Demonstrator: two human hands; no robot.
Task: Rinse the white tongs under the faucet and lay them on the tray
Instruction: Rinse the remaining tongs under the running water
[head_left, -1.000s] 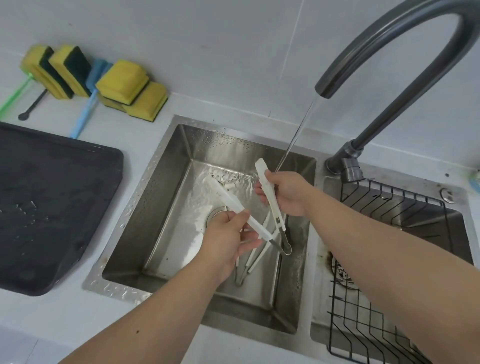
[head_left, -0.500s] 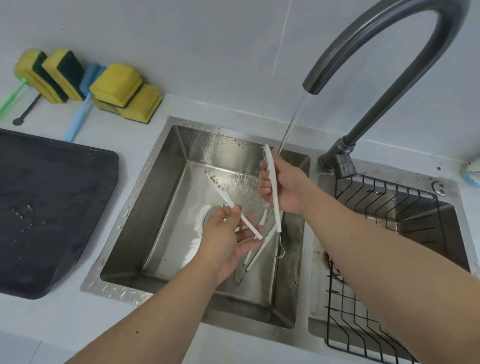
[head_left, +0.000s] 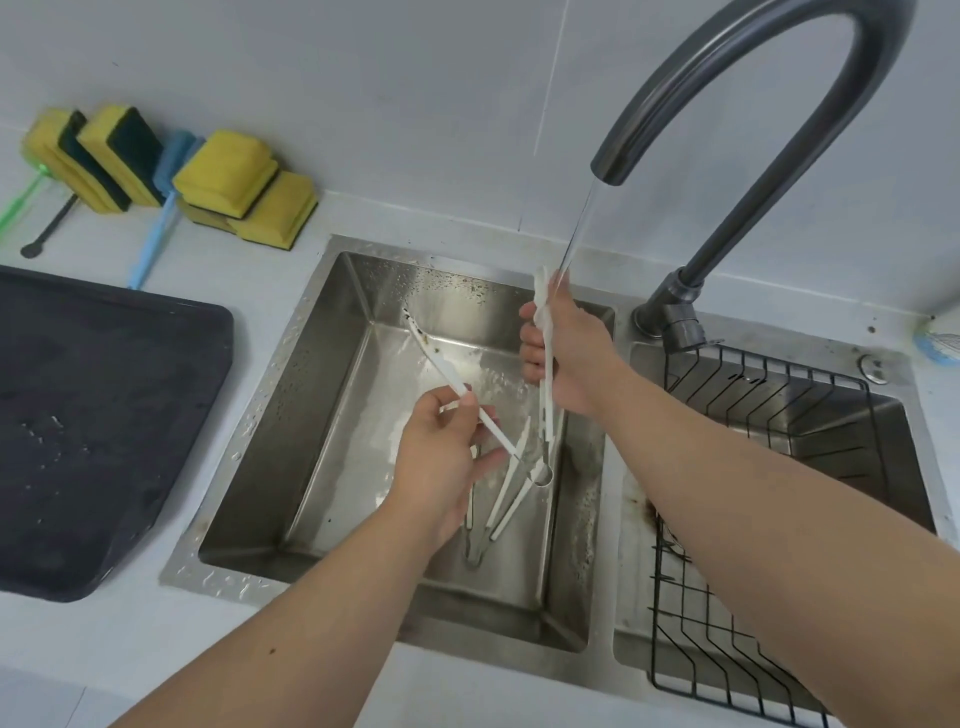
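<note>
I hold the white tongs (head_left: 441, 364) spread open over the steel sink (head_left: 311, 374). My left hand (head_left: 441, 462) pinches the left arm, whose tip carries dark specks. My right hand (head_left: 566, 353) grips the right arm, raised upright so its tip meets the thin water stream from the dark grey faucet (head_left: 727, 104). The tongs' metal hinge ring hangs low between my hands. The dark tray (head_left: 104, 415) lies on the counter to the left, with a few water drops on it.
More white tongs (head_left: 506, 499) lie on the sink floor under my hands. A black wire rack (head_left: 753, 597) fills the right basin. Yellow sponges (head_left: 228, 176), a blue brush (head_left: 156, 234) and a black utensil lean at the back wall.
My right hand has lifted its arm of the tongs higher and more upright, bringing the tip into the water stream. The left hand has stayed nearly in place.
</note>
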